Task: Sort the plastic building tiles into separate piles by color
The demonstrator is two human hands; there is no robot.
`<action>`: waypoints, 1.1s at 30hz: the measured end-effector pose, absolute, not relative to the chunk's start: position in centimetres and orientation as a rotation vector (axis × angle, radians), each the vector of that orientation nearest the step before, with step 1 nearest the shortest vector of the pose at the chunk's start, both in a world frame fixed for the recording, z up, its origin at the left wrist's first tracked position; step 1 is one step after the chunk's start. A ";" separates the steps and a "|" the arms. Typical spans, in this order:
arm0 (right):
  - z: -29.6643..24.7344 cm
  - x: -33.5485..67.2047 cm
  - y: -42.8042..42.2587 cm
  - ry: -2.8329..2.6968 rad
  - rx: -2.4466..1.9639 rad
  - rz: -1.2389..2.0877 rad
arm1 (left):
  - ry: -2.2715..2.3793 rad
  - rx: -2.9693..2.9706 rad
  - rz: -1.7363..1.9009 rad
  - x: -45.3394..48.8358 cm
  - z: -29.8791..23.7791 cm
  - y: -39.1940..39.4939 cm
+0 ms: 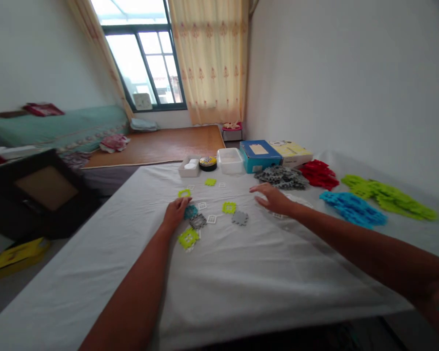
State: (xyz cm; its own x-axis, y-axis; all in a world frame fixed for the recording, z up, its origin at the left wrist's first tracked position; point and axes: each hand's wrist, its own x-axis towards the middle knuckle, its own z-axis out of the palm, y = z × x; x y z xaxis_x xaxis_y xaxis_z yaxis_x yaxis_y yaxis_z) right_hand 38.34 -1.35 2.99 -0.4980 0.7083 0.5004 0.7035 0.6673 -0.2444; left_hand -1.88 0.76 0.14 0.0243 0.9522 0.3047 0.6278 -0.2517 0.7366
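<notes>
My left hand (175,212) rests at the left of the loose pieces, its fingers curled over the edge of a teal interlocking tile (191,211); the fingertips are partly hidden. A dark grey tile (198,222) touches the teal one, and a lime square tile (189,238) lies nearer to me. Just beyond the fingers is a lime frame piece (184,193). Over the table at the right, my right hand (271,198) has its thumb and fingers apart, holding nothing. White window-like pieces (278,215) lie below it.
A lime frame (229,207) and a light grey tile (240,218) lie mid-table. Piles of grey (281,177), red (320,174), blue (353,208) and lime pieces (391,195) line the right. Behind stand a clear tub (230,161), round tin (208,164) and blue box (260,157).
</notes>
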 end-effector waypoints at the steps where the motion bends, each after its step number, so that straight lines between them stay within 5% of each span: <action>1: 2.7 35.5 -1.6 -2.385 -1.005 0.054 | 1.589 1.902 1.116 -1.9 0.0 0.7; 10: 2.8 18.7 -0.3 -2.547 -0.973 0.214 | 1.562 1.881 1.192 -1.6 0.3 0.5; 19: 3.9 13.2 -1.4 -2.575 -1.328 0.033 | 1.569 1.874 1.208 -1.9 0.6 0.6; 25: 5.7 19.7 -3.6 -2.437 -1.268 0.020 | 1.643 1.853 1.191 -2.3 1.0 0.5; 33: 3.9 40.7 -10.6 -2.113 -1.398 -0.073 | 1.712 1.933 1.078 -2.1 1.3 0.4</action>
State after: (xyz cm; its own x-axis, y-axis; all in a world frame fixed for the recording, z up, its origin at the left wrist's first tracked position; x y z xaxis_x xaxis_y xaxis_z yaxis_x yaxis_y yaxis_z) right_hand 40.73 -10.57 3.91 -0.2675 0.8212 0.5041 0.8538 0.4445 -0.2710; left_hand -2.06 0.40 1.30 -0.0149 0.9504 0.3107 0.6911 -0.2148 0.6901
